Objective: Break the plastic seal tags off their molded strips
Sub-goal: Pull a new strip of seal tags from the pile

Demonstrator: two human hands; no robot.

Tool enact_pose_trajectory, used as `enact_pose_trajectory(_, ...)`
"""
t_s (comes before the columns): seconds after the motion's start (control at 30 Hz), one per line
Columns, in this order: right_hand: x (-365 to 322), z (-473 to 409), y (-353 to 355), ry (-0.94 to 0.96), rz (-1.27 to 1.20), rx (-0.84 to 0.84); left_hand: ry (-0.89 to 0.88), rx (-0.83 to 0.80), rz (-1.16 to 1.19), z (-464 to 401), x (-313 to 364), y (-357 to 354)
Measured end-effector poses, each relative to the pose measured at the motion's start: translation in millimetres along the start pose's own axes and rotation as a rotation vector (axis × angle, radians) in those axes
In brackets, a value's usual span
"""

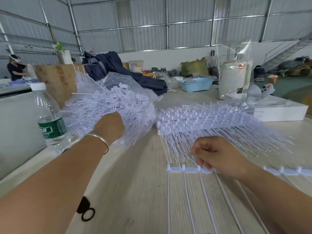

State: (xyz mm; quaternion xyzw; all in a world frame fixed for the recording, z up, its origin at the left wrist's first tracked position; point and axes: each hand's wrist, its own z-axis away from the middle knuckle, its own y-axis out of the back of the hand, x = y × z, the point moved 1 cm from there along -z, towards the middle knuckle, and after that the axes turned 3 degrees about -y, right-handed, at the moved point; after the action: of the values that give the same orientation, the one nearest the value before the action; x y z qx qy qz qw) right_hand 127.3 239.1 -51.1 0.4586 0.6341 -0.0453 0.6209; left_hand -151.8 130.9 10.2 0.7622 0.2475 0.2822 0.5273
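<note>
A white molded strip of seal tags (189,170) lies across the wooden table (138,196) in front of me, its thin tails running toward me. My right hand (219,157) rests on the strip's middle with fingers curled over it. My left hand (110,126) reaches into a clear plastic bag of loose separated tags (108,105) at the left; its fingers are hidden among the tags. A stack of unbroken strips (211,122) lies behind the right hand.
A water bottle (49,119) stands at the table's left edge. A white box (280,111) and a bagged white roll (234,80) stand at the right. Behind are a blue basket (195,84) and dark clothing (121,70). Another person (16,67) works far left.
</note>
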Motion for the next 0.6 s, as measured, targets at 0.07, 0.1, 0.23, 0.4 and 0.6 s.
enact_pose_trajectory(0.07,0.7,-0.9,1.1,0.009,0.003,-0.006,-0.011,-0.042,-0.147,-0.7,5.1,-4.9)
enact_pose_trajectory(0.1,1.1,-1.3,1.1,0.011,0.004,-0.01,-0.028,-0.037,-0.214,-2.3,8.3,-6.7)
enact_pose_trajectory(0.23,2.2,-1.0,-0.3,0.012,-0.002,-0.019,-0.062,0.023,-0.374,-17.1,16.0,-7.8)
enact_pose_trajectory(0.4,0.8,-1.7,0.5,0.031,0.01,-0.024,-0.061,0.032,-0.451,-41.4,21.8,-9.9)
enact_pose_trajectory(0.6,-0.5,-3.2,3.7,0.009,0.029,0.0,-0.08,-0.017,-0.608,-53.3,41.4,-24.7)
